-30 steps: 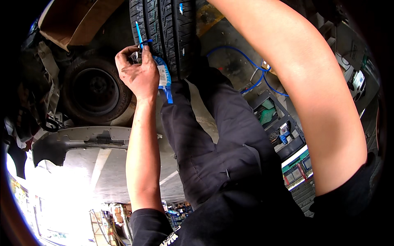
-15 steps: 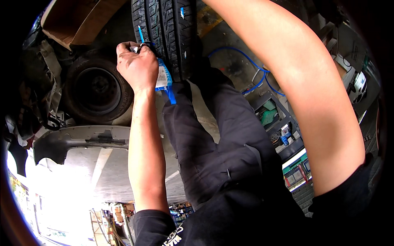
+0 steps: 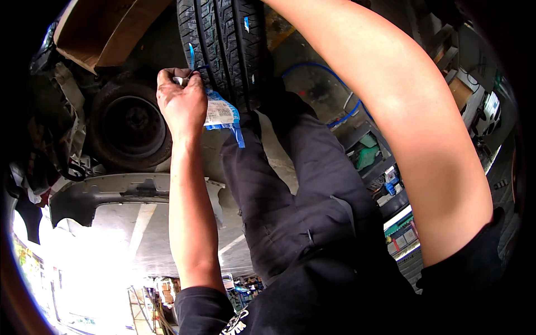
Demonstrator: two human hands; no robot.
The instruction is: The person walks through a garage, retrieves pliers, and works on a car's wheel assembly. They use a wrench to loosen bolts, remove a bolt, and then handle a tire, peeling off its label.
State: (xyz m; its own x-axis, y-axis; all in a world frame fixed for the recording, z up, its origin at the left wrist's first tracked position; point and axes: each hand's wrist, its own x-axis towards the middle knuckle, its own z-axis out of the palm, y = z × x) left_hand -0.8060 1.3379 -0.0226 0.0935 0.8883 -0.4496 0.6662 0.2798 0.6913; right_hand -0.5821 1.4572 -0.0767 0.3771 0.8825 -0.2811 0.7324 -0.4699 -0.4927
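Observation:
A black tyre (image 3: 223, 44) with deep tread stands upright in front of my dark-trousered legs (image 3: 301, 201). My left hand (image 3: 181, 100) is against the tread's left edge, its fingers closed on a blue-and-white paper label (image 3: 221, 114) that hangs from the tyre. A thin blue strip (image 3: 191, 56) runs up the tread above my fingers. My right forearm (image 3: 402, 111) stretches across the right side toward the top of the tyre. The right hand itself is beyond the upper edge of the picture.
A dark spare wheel (image 3: 131, 120) lies to the left of the tyre, with a cardboard box (image 3: 106, 28) above it. A grey car bumper (image 3: 128, 192) lies on the concrete floor. A blue hose (image 3: 335, 84) and racks of tools (image 3: 385, 178) are at the right.
My left hand has shifted slightly left on the tread and rolled its knuckles toward me, keeping hold of the label. The right arm has stayed in place.

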